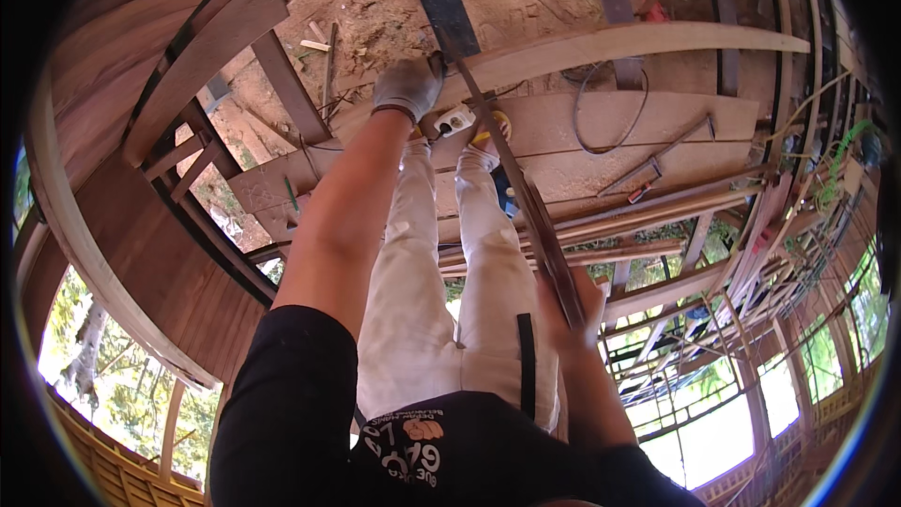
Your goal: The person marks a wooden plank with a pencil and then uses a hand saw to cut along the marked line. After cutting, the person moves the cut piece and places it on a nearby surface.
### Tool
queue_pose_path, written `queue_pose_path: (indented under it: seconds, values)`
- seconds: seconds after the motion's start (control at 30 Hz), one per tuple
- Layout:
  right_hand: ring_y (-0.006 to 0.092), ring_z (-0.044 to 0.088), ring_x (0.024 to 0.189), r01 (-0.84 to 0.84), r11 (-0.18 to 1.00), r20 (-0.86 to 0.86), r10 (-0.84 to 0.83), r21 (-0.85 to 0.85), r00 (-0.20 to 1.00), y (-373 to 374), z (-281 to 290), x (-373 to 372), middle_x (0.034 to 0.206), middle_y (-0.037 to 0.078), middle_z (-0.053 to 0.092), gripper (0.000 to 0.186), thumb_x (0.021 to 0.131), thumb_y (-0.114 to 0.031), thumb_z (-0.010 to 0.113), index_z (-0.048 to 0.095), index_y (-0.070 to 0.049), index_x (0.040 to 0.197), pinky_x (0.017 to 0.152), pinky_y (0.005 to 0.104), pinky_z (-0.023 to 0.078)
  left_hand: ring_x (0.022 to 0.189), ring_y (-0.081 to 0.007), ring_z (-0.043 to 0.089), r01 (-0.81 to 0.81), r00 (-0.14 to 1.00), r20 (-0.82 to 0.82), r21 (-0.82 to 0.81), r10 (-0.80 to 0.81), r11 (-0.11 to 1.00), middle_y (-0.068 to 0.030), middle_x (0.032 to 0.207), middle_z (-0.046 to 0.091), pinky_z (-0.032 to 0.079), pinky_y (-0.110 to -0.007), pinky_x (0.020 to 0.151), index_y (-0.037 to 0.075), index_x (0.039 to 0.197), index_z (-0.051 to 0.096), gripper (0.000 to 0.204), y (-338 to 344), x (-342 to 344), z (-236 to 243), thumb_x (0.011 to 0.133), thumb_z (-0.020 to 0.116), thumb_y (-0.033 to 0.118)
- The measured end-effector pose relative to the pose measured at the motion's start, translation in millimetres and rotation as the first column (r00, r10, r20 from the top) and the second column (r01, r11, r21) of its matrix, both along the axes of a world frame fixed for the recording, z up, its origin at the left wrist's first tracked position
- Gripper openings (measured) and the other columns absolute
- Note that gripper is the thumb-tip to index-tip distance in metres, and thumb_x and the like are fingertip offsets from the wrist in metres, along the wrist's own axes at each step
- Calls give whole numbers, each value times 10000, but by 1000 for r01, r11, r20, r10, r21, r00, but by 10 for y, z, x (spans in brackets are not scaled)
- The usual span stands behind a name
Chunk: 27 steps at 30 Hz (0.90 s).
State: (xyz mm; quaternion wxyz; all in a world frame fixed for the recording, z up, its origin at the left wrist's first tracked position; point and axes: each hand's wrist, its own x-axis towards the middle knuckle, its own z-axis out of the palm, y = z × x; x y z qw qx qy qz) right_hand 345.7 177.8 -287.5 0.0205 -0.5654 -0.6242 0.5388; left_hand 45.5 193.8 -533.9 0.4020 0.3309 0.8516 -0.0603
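My left hand (408, 89), in a grey glove, is closed on the edge of a long curved timber (601, 45) that lies across in front of me. My right hand (574, 305), bare and smeared a little by motion, is wrapped round the near end of a long dark blade-like tool (526, 192). That tool slants away from me between my hands, narrowing toward its far end, which meets the curved timber just right of my glove. From this angle its exact kind is hard to tell.
By my feet sits a white power socket (454, 121) with a black plug. On the boards to the right lie a looped dark cable (646, 94), a frame saw (657, 161) and a red-handled tool (642, 192). Dark crossbeams (286, 84) span gaps over the dirt ground. Planked walls (164, 216) curve up at left.
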Motion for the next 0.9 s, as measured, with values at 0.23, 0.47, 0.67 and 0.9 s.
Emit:
queue_pose_path:
  seconds: [0.23, 0.47, 0.67, 0.9]
  values:
    - [229, 596, 549, -31, 993, -52, 37, 110, 998, 162, -743, -446, 621, 115, 587, 133, 856, -90, 665, 603, 3, 785, 479, 358, 439, 1016, -405, 641, 31, 999, 16, 19, -32, 999, -257, 1030, 670, 487, -497, 920, 28, 971, 705, 639, -18, 91, 19, 987, 258, 485]
    - [219, 590, 539, -118, 977, 5, 119, 175, 993, -42, -20, 32, 636, 105, 588, 65, 870, -64, 611, 647, -17, 842, 490, 354, 442, 985, -405, 653, 63, 998, -11, 22, -63, 998, -246, 994, 682, 495, -493, 909, 43, 967, 708, 610, 1, 28, 0, 990, 273, 469]
    - [115, 528, 535, 63, 998, -146, -66, -23, 987, 114, -697, -280, 616, 36, 562, 90, 887, -93, 629, 618, -25, 830, 475, 298, 407, 974, -397, 656, 81, 997, 2, 46, -81, 996, -240, 1004, 681, 512, -497, 877, 40, 970, 686, 534, 10, 65, -65, 981, 314, 424]
    - [165, 604, 614, -135, 986, 5, 135, 98, 991, -63, -142, 70, 685, 90, 619, 55, 862, -40, 599, 631, 1, 880, 536, 315, 473, 1031, -372, 654, 226, 974, -11, 42, -226, 973, -194, 1081, 686, 518, -468, 897, 68, 1057, 690, 536, -158, 21, -239, 986, 320, 449]
